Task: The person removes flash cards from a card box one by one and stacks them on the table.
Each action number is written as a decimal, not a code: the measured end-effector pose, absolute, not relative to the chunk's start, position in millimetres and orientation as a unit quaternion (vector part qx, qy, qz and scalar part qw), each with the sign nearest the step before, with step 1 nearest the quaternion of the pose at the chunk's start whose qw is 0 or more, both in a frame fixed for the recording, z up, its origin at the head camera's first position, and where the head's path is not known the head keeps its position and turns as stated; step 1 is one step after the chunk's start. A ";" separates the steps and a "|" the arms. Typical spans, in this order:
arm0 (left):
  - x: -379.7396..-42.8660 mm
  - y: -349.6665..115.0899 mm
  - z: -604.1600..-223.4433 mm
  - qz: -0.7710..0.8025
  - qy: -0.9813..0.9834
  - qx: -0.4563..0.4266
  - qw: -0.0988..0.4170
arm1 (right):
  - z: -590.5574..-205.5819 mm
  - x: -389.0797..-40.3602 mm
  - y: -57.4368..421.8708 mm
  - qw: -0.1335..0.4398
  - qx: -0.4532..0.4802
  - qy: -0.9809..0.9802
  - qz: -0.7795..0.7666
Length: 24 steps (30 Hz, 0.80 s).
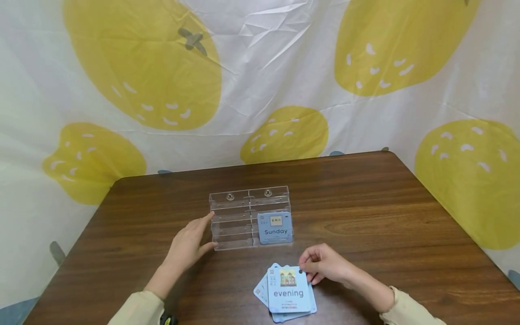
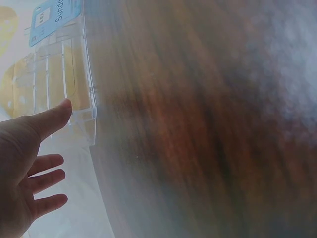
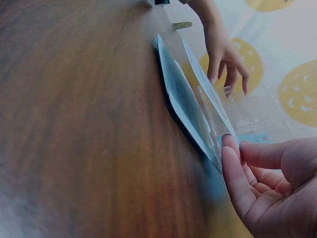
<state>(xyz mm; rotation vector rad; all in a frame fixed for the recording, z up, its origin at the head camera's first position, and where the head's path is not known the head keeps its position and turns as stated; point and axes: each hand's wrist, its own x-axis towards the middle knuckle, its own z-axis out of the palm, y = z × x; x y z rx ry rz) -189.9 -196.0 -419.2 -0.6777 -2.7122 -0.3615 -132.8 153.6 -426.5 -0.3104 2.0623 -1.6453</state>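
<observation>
A clear plastic card rack (image 1: pixel 232 225) with two columns of pockets stands on the table. In its lower right pocket sits a light blue "Sunday" card (image 1: pixel 276 229). My left hand (image 1: pixel 188 241) is at the rack's left side, thumb and fingers spread along the edge. My right hand (image 1: pixel 327 264) pinches the upper right corner of a blue "evening" card (image 1: pixel 288 301) between thumb and fingers. In the right wrist view that card (image 3: pixel 208 89) is tilted up, apart from the card pile (image 3: pixel 181 99) below it. More cards (image 1: pixel 261 290) of the pile stick out at its left.
The brown wooden table (image 1: pixel 357 203) reaches back to a white curtain (image 1: pixel 276 58) printed with yellow lemons. A dark band with a yellow detail (image 1: pixel 168 320) shows at the left sleeve (image 1: pixel 140 309).
</observation>
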 end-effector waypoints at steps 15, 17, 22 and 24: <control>-189.5 -195.4 -417.8 -0.126 -0.951 -0.235 0.157 | -430.1 -130.2 153.3 0.237 -0.100 0.751 -0.608; -189.6 -195.6 -417.7 -0.126 -0.952 -0.234 0.154 | -430.0 -129.9 153.1 0.236 -0.100 0.752 -0.607; -189.3 -196.1 -417.8 -0.127 -0.952 -0.233 0.153 | -428.7 -130.0 152.8 0.217 -0.108 0.773 -0.586; -189.2 -196.0 -417.8 -0.127 -0.952 -0.233 0.153 | -426.7 -130.4 153.6 0.203 -0.115 0.789 -0.569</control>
